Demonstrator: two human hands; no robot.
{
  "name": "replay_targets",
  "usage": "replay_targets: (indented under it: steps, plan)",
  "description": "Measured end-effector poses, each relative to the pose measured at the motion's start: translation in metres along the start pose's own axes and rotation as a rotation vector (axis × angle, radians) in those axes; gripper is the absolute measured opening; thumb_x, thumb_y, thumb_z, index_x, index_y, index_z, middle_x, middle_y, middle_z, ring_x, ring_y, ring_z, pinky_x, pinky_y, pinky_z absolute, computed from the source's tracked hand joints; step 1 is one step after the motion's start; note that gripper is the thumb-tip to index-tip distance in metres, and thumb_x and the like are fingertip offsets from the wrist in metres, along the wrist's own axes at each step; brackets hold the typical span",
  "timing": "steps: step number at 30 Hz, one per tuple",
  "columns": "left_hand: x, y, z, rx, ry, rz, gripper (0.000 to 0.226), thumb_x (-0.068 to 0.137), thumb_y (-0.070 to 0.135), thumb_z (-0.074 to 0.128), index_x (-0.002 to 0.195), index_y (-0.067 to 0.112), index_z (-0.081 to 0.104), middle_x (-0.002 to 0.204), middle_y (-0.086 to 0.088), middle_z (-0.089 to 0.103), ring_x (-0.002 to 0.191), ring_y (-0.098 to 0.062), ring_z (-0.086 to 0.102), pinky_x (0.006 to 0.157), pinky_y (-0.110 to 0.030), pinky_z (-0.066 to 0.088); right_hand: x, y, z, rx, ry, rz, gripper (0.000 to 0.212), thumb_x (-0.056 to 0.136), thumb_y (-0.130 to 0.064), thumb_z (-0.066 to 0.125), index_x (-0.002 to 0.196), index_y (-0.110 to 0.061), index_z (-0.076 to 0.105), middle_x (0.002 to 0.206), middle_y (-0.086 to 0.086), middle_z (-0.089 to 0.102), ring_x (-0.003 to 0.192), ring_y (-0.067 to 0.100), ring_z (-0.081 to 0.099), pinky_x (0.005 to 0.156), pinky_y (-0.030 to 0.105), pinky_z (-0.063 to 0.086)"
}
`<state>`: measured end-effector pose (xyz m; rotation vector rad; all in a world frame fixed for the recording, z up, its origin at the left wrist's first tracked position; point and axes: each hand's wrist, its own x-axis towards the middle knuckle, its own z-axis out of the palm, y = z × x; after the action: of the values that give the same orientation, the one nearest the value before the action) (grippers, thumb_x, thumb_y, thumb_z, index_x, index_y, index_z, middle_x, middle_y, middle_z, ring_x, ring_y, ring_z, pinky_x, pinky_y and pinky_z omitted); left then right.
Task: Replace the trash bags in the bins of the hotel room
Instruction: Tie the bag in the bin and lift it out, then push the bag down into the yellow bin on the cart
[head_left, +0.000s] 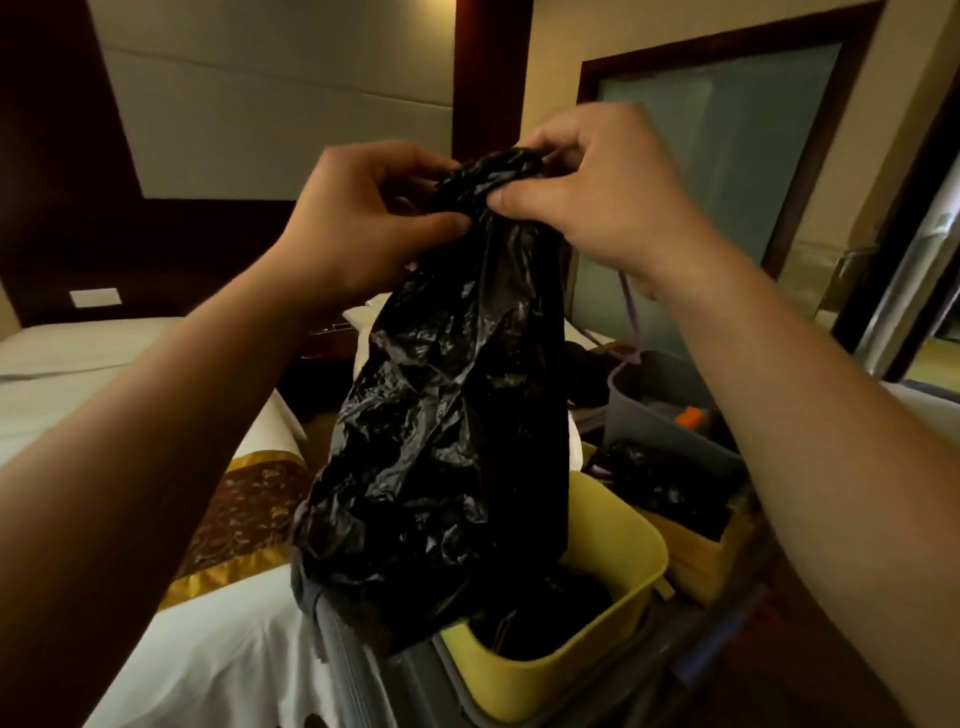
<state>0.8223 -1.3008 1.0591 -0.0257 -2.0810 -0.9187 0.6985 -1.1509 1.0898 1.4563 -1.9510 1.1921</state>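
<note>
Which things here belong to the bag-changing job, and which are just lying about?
In the job: black trash bag, pinched at its top by the left hand and right hand; yellow bin beneath it.
Lying about: bed, grey tub, frosted glass door.

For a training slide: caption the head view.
Left hand and right hand pinch the top of a black trash bag above a yellow bin.

White bed (62, 384), padded headboard wall (270, 104).

Two hands (358, 218) (597, 192), one raised bag (441, 415), one grey bin (670, 384)
</note>
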Motion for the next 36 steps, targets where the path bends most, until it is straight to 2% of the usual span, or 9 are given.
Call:
replay_targets:
  steps: [7, 10, 14, 20, 25, 29, 32, 34, 36]
  plan:
    - [0.022, 0.002, 0.030, -0.007, -0.041, -0.006, 0.023, 0.087, 0.011, 0.072, 0.097, 0.031, 0.066, 0.092, -0.002, 0.072, 0.069, -0.008, 0.070, 0.060, -0.020, 0.056, 0.005, 0.025, -0.018, -0.064, 0.061, 0.011, 0.011, 0.073, -0.033, 0.078, 0.078, -0.027, 0.070, 0.066, -0.013, 0.062, 0.065, 0.003, 0.060, 0.057, 0.024, 0.045]
    - [0.024, -0.018, 0.050, 0.001, -0.084, -0.046, 0.023, 0.087, 0.008, 0.072, 0.100, 0.027, 0.067, 0.093, -0.008, 0.072, 0.070, -0.011, 0.071, 0.060, -0.024, 0.058, -0.003, 0.044, -0.011, -0.118, 0.023, 0.059, 0.008, 0.075, -0.031, 0.077, 0.077, -0.025, 0.071, 0.066, -0.012, 0.061, 0.065, 0.006, 0.060, 0.057, 0.025, 0.043]
    - [0.015, -0.045, 0.082, 0.037, -0.169, -0.098, 0.023, 0.088, 0.013, 0.071, 0.109, 0.022, 0.067, 0.095, -0.002, 0.071, 0.075, -0.014, 0.071, 0.067, -0.031, 0.062, -0.018, 0.076, -0.002, -0.169, -0.043, 0.161, 0.007, 0.076, -0.032, 0.076, 0.081, -0.028, 0.072, 0.071, -0.013, 0.065, 0.069, 0.004, 0.063, 0.058, 0.026, 0.046]
    - [-0.014, -0.087, 0.119, 0.098, -0.277, -0.217, 0.020, 0.087, 0.016, 0.071, 0.105, 0.025, 0.070, 0.089, 0.003, 0.072, 0.074, -0.014, 0.070, 0.076, -0.044, 0.060, -0.059, 0.136, 0.032, -0.101, -0.186, 0.238, 0.016, 0.079, -0.031, 0.075, 0.095, -0.030, 0.074, 0.092, -0.011, 0.071, 0.089, 0.011, 0.065, 0.080, 0.037, 0.054]
    - [-0.057, -0.113, 0.147, 0.206, -0.288, -0.276, 0.023, 0.086, 0.015, 0.070, 0.103, 0.031, 0.070, 0.085, 0.010, 0.070, 0.078, -0.007, 0.067, 0.079, -0.038, 0.056, -0.116, 0.186, 0.057, 0.090, -0.292, 0.092, 0.023, 0.085, -0.017, 0.074, 0.107, -0.027, 0.073, 0.101, -0.015, 0.068, 0.098, 0.001, 0.061, 0.087, 0.022, 0.048]
    - [-0.101, -0.132, 0.168, 0.404, -0.377, -0.220, 0.026, 0.090, 0.018, 0.064, 0.110, 0.033, 0.069, 0.101, 0.014, 0.067, 0.091, -0.002, 0.062, 0.082, -0.031, 0.054, -0.161, 0.230, 0.082, 0.049, -0.437, -0.153, 0.032, 0.088, -0.016, 0.070, 0.118, -0.025, 0.066, 0.109, -0.009, 0.064, 0.102, 0.007, 0.060, 0.087, 0.025, 0.051]
    - [-0.132, -0.141, 0.179, 0.489, -0.493, -0.217, 0.031, 0.092, 0.029, 0.058, 0.122, 0.036, 0.064, 0.117, 0.013, 0.061, 0.106, -0.002, 0.058, 0.092, -0.029, 0.052, -0.182, 0.245, 0.091, 0.058, -0.626, -0.235, 0.034, 0.092, -0.026, 0.066, 0.125, -0.025, 0.063, 0.121, -0.009, 0.061, 0.112, 0.007, 0.056, 0.094, 0.025, 0.049]
    - [-0.147, -0.140, 0.184, 0.525, -0.570, -0.257, 0.034, 0.093, 0.052, 0.049, 0.124, 0.042, 0.060, 0.129, 0.015, 0.051, 0.120, -0.001, 0.047, 0.101, -0.031, 0.047, -0.190, 0.249, 0.095, -0.005, -0.778, -0.267, 0.038, 0.095, -0.043, 0.056, 0.128, -0.026, 0.063, 0.134, -0.008, 0.056, 0.124, 0.009, 0.050, 0.101, 0.033, 0.046]
    - [-0.158, -0.137, 0.189, 0.580, -0.674, -0.377, 0.057, 0.087, 0.077, 0.030, 0.129, 0.047, 0.055, 0.146, 0.014, 0.035, 0.138, -0.009, 0.029, 0.114, -0.040, 0.034, -0.195, 0.253, 0.100, -0.101, -0.946, -0.277, 0.051, 0.095, -0.060, 0.043, 0.139, -0.035, 0.052, 0.153, -0.011, 0.039, 0.141, 0.010, 0.033, 0.113, 0.036, 0.035]
